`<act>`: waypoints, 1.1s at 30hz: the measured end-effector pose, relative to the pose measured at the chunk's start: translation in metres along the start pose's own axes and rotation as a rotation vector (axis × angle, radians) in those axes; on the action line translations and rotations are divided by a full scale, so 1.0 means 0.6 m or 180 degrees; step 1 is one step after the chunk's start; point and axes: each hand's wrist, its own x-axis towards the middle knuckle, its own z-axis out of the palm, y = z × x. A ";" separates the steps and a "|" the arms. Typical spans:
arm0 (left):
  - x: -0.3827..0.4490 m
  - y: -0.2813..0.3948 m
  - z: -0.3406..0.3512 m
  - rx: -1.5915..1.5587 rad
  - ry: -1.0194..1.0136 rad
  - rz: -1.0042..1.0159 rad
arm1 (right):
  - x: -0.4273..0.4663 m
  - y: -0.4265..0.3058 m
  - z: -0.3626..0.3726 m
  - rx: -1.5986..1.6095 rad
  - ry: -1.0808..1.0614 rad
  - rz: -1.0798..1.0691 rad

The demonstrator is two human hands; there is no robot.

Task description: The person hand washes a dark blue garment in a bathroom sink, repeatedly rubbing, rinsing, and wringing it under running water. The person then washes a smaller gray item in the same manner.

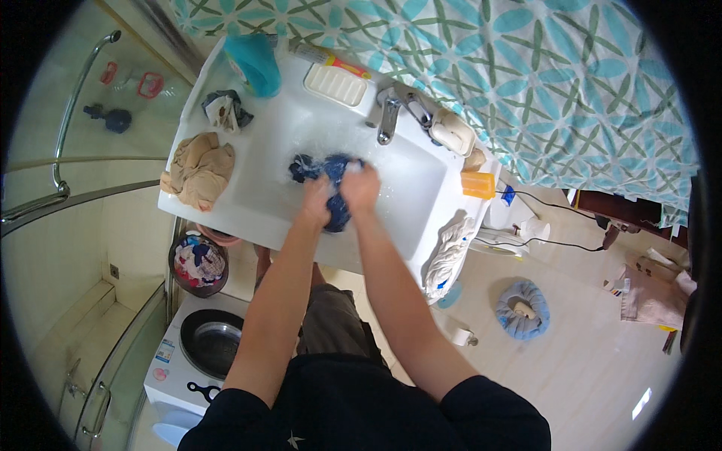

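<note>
A wet dark blue cloth (338, 211) is bunched in the white sink basin (417, 197), with splashing water around it. My left hand (317, 200) grips its left part, and my right hand (361, 186) grips it on the right; both hands are slightly blurred. Part of the cloth hangs down between my wrists, while another fold lies to the left in the water. Beyond my hands is the chrome faucet (389, 115). The fingertips are partly hidden by cloth and splashes.
On the left rim lie a beige cloth (202, 169) and a grey-and-white cloth (227, 110), near a teal bottle (254, 65). A twisted white cloth (449, 256), an orange block (478, 185) and a soap dish (452, 132) line the right rim. Below left stands a laundry basket (211, 287).
</note>
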 end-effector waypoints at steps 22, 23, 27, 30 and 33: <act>-0.015 0.044 -0.034 0.1270 0.1451 0.0869 | 0.029 0.154 -0.010 -0.2010 -0.0410 -0.1666; -0.012 0.042 -0.034 0.1348 0.1269 0.0890 | 0.030 0.155 -0.013 -0.2010 -0.0652 -0.2142; -0.010 0.034 -0.022 0.1905 0.0885 0.1321 | 0.032 0.138 -0.005 -0.2235 -0.0592 -0.1238; -0.016 0.036 0.000 0.1458 0.0309 0.0301 | 0.042 0.101 0.018 0.0578 -0.0551 0.1052; -0.008 0.051 0.024 0.0246 -0.0476 -0.0518 | 0.034 0.061 0.017 0.2991 -0.2008 0.2328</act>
